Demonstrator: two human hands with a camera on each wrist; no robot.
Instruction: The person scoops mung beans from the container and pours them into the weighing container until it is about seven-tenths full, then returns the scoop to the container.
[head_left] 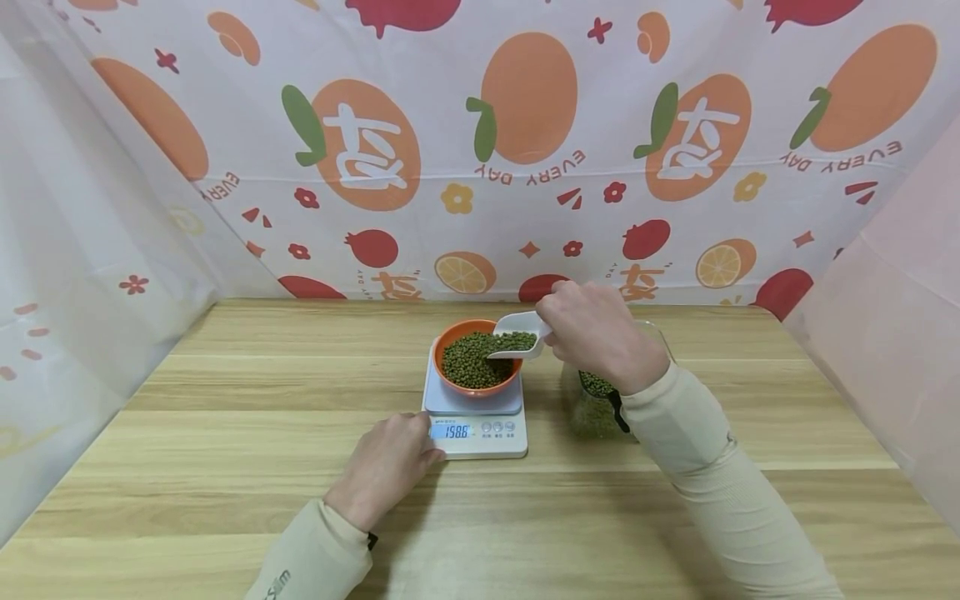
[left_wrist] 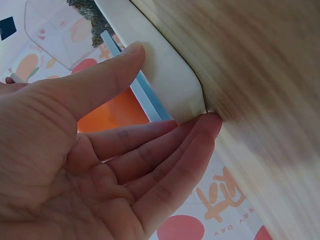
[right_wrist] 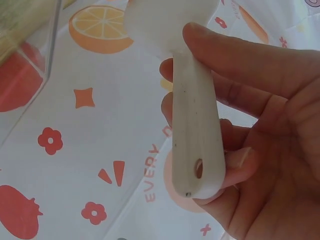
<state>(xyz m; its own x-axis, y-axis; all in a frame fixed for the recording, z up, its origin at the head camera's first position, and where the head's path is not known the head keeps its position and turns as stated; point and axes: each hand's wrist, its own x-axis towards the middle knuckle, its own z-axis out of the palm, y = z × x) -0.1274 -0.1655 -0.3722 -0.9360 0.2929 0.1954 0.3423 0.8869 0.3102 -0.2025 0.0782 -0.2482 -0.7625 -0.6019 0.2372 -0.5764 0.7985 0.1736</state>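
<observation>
A white plastic scoop (head_left: 522, 335) loaded with green mung beans tilts over the right side of an orange bowl (head_left: 477, 392). My right hand (head_left: 600, 333) grips its handle (right_wrist: 196, 125), fingers wrapped behind and thumb along the neck. Mung beans (head_left: 471, 360) fill much of the bowl. Under the bowl is a white kitchen scale (head_left: 487, 447), its display showing what looks like 158.6. At the scale's front left corner, my left hand (head_left: 390, 458) holds the edge between thumb (left_wrist: 112, 75) and fingers.
Right of the scale stands a clear container (head_left: 592, 417) with more mung beans, partly hidden by my right hand and forearm. Behind the wooden table (head_left: 300, 375) hangs a fruit-print curtain (head_left: 435, 125), with pale sheeting at both sides.
</observation>
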